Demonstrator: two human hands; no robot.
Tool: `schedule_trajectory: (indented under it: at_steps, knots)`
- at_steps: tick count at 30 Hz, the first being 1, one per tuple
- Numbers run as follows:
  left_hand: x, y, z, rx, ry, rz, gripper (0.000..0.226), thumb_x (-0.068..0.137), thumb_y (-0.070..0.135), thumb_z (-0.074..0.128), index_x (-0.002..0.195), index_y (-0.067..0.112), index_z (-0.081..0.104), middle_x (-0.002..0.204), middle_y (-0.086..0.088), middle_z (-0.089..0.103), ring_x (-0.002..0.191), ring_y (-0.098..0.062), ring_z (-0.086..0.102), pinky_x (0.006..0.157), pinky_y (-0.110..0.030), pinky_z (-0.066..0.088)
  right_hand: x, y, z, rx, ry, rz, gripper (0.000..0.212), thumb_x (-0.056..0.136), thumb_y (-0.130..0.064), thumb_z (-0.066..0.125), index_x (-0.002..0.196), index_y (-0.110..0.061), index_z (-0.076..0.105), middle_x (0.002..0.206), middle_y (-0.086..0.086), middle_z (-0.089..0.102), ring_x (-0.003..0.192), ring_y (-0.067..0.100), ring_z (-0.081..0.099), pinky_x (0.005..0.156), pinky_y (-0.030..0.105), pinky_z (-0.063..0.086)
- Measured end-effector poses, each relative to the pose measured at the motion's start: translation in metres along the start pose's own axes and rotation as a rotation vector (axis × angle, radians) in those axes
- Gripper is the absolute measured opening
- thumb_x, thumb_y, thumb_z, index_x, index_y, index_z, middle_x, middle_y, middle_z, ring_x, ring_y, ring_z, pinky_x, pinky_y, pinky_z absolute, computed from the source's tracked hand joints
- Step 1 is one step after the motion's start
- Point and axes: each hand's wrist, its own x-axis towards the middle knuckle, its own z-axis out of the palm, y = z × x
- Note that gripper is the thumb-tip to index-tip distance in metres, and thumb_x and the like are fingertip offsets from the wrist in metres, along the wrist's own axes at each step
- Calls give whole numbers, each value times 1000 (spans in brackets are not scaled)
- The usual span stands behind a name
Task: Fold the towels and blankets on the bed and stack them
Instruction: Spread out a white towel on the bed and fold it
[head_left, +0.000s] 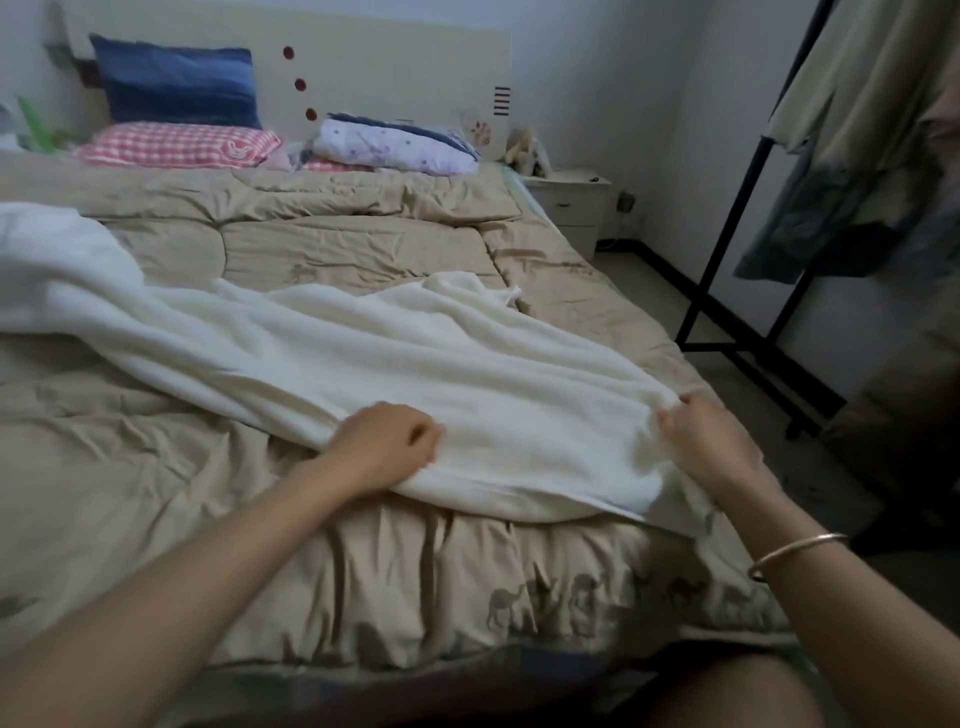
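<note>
A large white blanket (322, 338) lies spread and rumpled across the tan quilt (337, 244) of the bed, running from the far left to the near right edge. My left hand (384, 447) grips the blanket's near edge with curled fingers. My right hand (711, 441), a bangle on its wrist, pinches the blanket's near right corner at the bed's edge. The blanket's far corner (498, 291) lies folded over near the middle of the bed.
At the headboard lie a blue pillow (176, 78), a red checked pillow (176, 145) and a folded floral blanket (395, 145). A white nightstand (571, 202) stands at the far right. A black clothes rack (753, 291) with hanging garments stands on the right.
</note>
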Motion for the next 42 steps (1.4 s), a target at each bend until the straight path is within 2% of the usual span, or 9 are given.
schedule_trajectory:
  at_steps: [3, 7, 14, 18, 22, 26, 30, 39, 42]
  knots:
    - [-18, -44, -10, 383, 83, -99, 41, 96, 49, 40, 72, 22, 60, 88, 3, 69, 91, -23, 63, 65, -30, 38, -16, -23, 4, -290, 150, -248, 51, 89, -35, 50, 136, -18, 41, 135, 13, 47, 122, 33, 42, 101, 43, 34]
    - [-39, -59, -9, 506, 55, -171, 49, 95, 52, 39, 61, 17, 51, 81, -1, 67, 88, -25, 64, 65, -29, 40, -55, -77, 22, -17, 4, -594, 39, 92, -36, 51, 129, -25, 52, 126, 4, 56, 118, 27, 48, 96, 37, 38]
    - [-68, -70, -37, 470, -660, -405, 60, 95, 55, 43, 129, 8, 54, 135, -8, 56, 118, -24, 55, 94, -30, 41, -86, -130, 38, -47, -473, -575, 19, 90, -41, 55, 102, -29, 63, 106, -5, 65, 97, 19, 59, 82, 30, 48]
    - [-65, -83, -61, 113, -942, -533, 28, 88, 41, 62, 79, 15, 69, 72, 1, 66, 61, -14, 58, 59, -22, 47, -84, -144, 26, 119, -808, -375, 19, 91, -32, 58, 102, -16, 62, 82, 2, 67, 65, 17, 64, 57, 24, 52]
    - [-27, -94, -72, -229, -634, -616, 20, 91, 15, 52, 82, 8, 68, 69, -5, 69, 58, -19, 64, 53, -24, 51, -60, -159, 18, 185, -862, -356, 18, 94, -21, 55, 102, -6, 62, 79, 6, 70, 60, 20, 68, 54, 29, 56]
    - [45, -129, -71, -385, 36, -572, 20, 88, 13, 54, 80, 2, 69, 77, -10, 73, 66, -24, 68, 68, -34, 58, -4, -190, 31, 213, -413, -494, 13, 89, -24, 52, 92, -26, 64, 86, -8, 69, 80, 16, 68, 75, 34, 57]
    - [115, -154, -74, -179, 313, -488, 16, 89, 27, 55, 93, 18, 68, 101, -2, 70, 98, -26, 62, 87, -36, 51, 58, -228, 49, 208, -225, -538, 20, 89, -22, 48, 100, -29, 63, 100, -10, 63, 98, 15, 59, 78, 28, 46]
    - [246, -221, -73, -51, 168, -420, 32, 99, 18, 39, 110, 19, 68, 123, -7, 64, 112, -29, 57, 95, -34, 46, 177, -339, 105, 167, -53, -551, 35, 100, -37, 41, 101, -20, 72, 105, 9, 70, 100, 29, 62, 69, 29, 37]
    - [264, -246, -73, 9, -19, -419, 26, 96, 27, 49, 106, 14, 70, 116, -8, 67, 105, -27, 60, 90, -33, 48, 203, -362, 129, 76, -208, -565, 44, 97, -36, 45, 137, -18, 45, 137, 12, 52, 125, 31, 48, 91, 33, 39]
